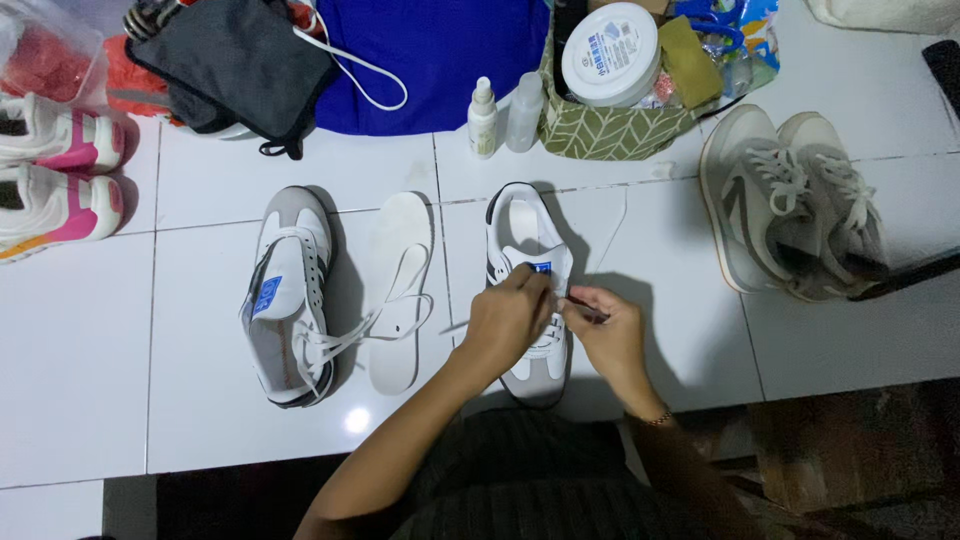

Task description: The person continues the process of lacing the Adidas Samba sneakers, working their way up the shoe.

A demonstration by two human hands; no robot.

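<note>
A: Left edge of the white tiled floor?
B: Pink-and-white trainers, pair, partly cut off. Above them a clear bag with red contents.

A: Next over?
B: Black pouch at the top edge, blue cloth beside it. Below, a white-and-grey shoe lying tilted on its side, laces loose. Just right of it a white insole, flat, a lace end trailing across it.

A: Centre?
B: Two small bottles at the top, standing upright beside a green patterned basket with a round white tub in it. Below them the second shoe, upright, toe toward the near edge.

A: Hands?
B: Left hand lies over the shoe's laces near the tongue, fingers pinched on the lacing. Right hand touches the shoe's right side, fingers closed on a thin dark tool; what kind, cannot tell. The hands nearly meet.

A: Right side?
B: Grey trainers, pair, side by side near the right edge, well apart from the hands.
</note>
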